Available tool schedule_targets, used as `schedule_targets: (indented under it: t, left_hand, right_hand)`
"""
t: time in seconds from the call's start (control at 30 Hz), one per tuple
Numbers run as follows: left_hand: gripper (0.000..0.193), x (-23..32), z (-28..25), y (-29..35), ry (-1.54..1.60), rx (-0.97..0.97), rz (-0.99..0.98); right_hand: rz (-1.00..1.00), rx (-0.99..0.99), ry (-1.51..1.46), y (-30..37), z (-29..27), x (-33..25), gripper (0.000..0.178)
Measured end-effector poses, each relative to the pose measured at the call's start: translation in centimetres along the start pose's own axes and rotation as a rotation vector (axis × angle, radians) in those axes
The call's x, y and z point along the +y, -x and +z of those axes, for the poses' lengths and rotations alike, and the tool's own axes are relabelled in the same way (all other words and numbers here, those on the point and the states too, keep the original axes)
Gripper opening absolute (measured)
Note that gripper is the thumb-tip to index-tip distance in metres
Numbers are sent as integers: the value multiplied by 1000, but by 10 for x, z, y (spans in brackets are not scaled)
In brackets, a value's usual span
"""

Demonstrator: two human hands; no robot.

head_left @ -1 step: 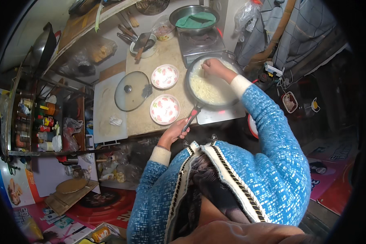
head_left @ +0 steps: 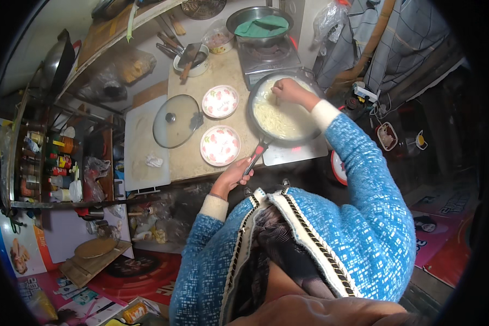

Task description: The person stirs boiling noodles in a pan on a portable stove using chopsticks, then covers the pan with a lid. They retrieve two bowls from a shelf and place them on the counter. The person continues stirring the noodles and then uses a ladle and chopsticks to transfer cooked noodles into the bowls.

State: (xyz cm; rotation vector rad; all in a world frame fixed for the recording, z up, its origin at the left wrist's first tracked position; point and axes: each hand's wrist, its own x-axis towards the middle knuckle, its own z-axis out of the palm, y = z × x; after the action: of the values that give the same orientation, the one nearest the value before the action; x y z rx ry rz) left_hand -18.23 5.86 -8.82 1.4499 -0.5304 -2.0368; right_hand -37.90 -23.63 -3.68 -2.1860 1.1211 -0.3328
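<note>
A deep frying pan full of pale noodles in whitish liquid rests on a white hot plate. My left hand is wrapped round the pan's black and red handle. Over the far part of the pan, my right hand is closed with its fingertips pointing down at the noodles. Whatever it grips, if anything, is hidden by the fingers. Left of the pan are two floral bowls, the nearer bowl and the farther bowl. A glass lid lies beside them.
Behind the pan, a metal basin with a green cloth sits on a gas stove. A white pot of utensils stands at the back. A white cutting board is at the left, near a rack of bottles.
My right hand has shifted very slightly to the right over the pan. The left hand keeps its hold on the handle.
</note>
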Motion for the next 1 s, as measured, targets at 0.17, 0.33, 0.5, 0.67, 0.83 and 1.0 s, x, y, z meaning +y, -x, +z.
schedule_targets:
  t: [0.17,0.33,0.5,0.67,0.83,1.0]
  left_hand:
    - [29,-1,-1,-1,7,7,-1]
    - [27,2,0,0,-39,12,-9]
    - [27,1,-1,-1,-12,-15,-7]
    - [27,-1,-1,-1,7,-14,-9]
    - [28,-2,-2,-1,20,-22,-7]
    - [28,-4,-4,-4,18,-20,-8]
  right_hand:
    - [6,-56,-68,42,-39,-8,26]
    - [-381,-168,-94,117,-16,-23,18]
    - [-395,-22,101,132,26,0,20]
    - [-455,87,96,108,43,12,14]
    - [-409,154,154,83,50,29,11]
    - [-231,219,-162,65,39,56,18]
